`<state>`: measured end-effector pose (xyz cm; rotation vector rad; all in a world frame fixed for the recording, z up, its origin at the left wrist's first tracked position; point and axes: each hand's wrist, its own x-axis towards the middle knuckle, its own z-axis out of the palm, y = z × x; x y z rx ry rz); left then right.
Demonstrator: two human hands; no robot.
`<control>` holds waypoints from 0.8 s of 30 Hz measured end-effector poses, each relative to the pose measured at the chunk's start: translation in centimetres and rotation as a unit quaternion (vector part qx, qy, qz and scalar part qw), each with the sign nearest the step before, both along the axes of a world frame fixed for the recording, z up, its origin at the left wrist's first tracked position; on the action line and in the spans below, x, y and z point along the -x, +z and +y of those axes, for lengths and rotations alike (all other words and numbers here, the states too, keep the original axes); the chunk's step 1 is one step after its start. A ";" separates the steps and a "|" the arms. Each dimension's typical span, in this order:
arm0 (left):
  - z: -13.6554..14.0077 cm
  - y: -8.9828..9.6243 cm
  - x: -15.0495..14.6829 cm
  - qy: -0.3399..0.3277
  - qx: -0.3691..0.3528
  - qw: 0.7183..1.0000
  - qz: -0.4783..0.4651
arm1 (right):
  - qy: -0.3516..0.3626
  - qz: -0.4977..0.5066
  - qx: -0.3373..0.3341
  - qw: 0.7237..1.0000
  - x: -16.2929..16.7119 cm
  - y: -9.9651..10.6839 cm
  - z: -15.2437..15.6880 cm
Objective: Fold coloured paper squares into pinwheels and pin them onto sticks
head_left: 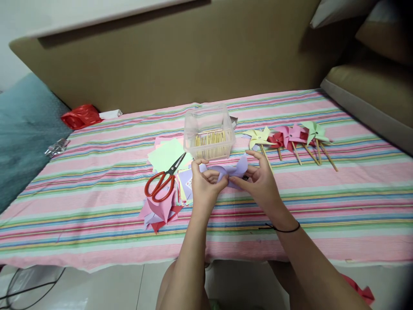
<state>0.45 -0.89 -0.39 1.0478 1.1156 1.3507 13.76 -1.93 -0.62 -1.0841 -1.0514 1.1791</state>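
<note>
Between my two hands is a purple paper pinwheel (240, 167), its corners curled in toward the middle. My left hand (206, 183) pinches it from the left, thumb at the centre. My right hand (256, 178) pinches from the right, its thumb meeting the left one there; a small dark thing shows by its fingers. Just left of my left hand lie a stack of coloured paper squares (185, 185) and scissors with red handles (159, 186). Nearer me is a pile of cut paper pieces (160, 211), pink on top.
Behind my hands stands a clear plastic box (209, 129) of short sticks. Finished pinwheels on sticks (292, 135) lie to the right. Light green paper (167, 153), a red plastic bag (82, 116) and a silvery packet (57, 147) lie leftward on the striped cloth (97, 181).
</note>
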 end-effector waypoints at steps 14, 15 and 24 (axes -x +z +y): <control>-0.1 0.7 0.3 -0.011 0.009 1.000 0.003 | -0.031 -0.039 -0.002 0.999 -0.1 0.2 -0.3; -0.1 0.7 0.3 -0.010 0.008 1.000 0.003 | -0.030 -0.039 -0.001 0.999 -0.1 0.2 -0.3; -0.2 0.7 0.4 -0.012 0.014 1.000 0.014 | -0.031 -0.037 0.006 0.999 -0.3 -0.1 -0.2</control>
